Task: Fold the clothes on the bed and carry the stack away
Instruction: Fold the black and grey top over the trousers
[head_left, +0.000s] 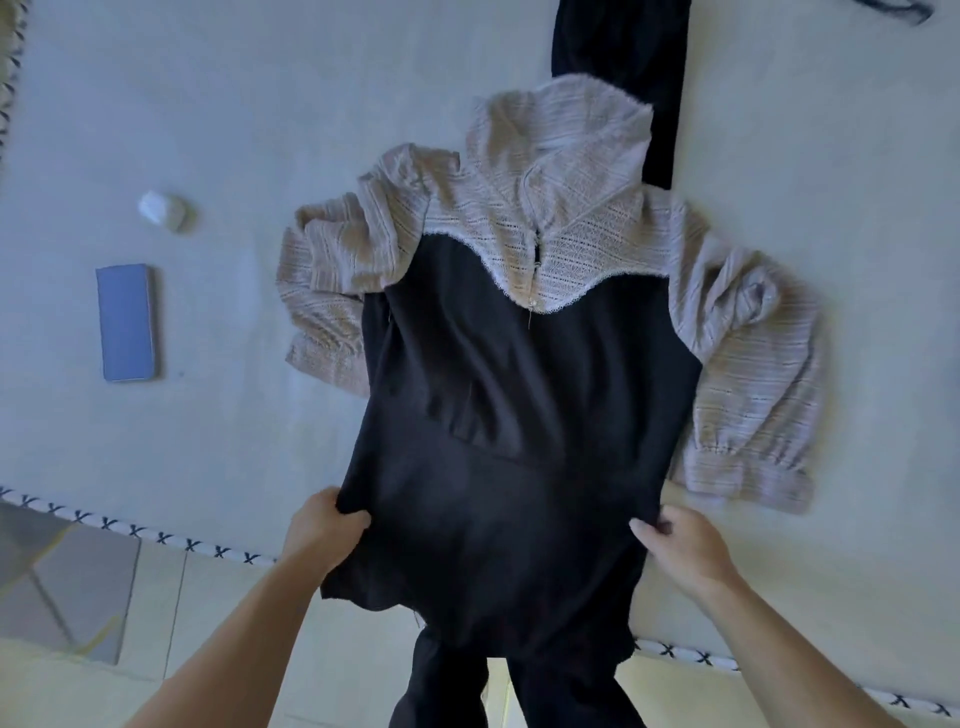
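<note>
Your dress (509, 395), black in the body with beige lace shoulders, collar and two sleeves, lies spread on the bed (260, 130), its lower part hanging over the near edge toward the tiled floor (156, 597). Your left hand (324, 530) pinches the black fabric at one side, and your right hand (680, 551) pinches it at the other. One folded black garment (623, 67) lies just beyond the collar. To the left, well apart, sit one blue phone (127, 322) and one small white case (163, 210).
</note>
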